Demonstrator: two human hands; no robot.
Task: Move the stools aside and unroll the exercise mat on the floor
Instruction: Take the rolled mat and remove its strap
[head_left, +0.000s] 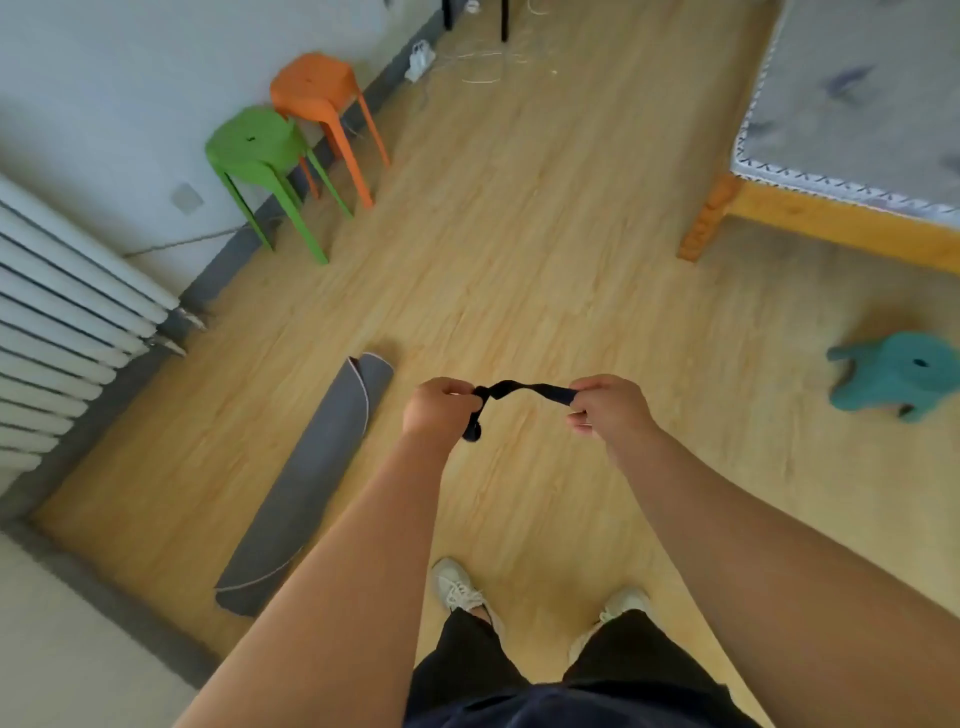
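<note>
— Hands?
— Item one: my left hand (441, 410) and right hand (605, 405), each pinching an end of a black strap (524, 389) above the floor (519, 234).
— Mat?
— Item two: mat (311, 483), rolled up, lying left of my left hand, which is the nearer one; long axis runs away from me.
— Item three: green stool (260, 145) and orange stool (317, 85), at the floor's far left edge.

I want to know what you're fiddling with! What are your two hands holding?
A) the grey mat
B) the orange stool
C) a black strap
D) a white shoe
C: the left hand and the right hand each pinch an end of the black strap, which is stretched between them. The rolled grey mat lies untouched on the floor.
</note>
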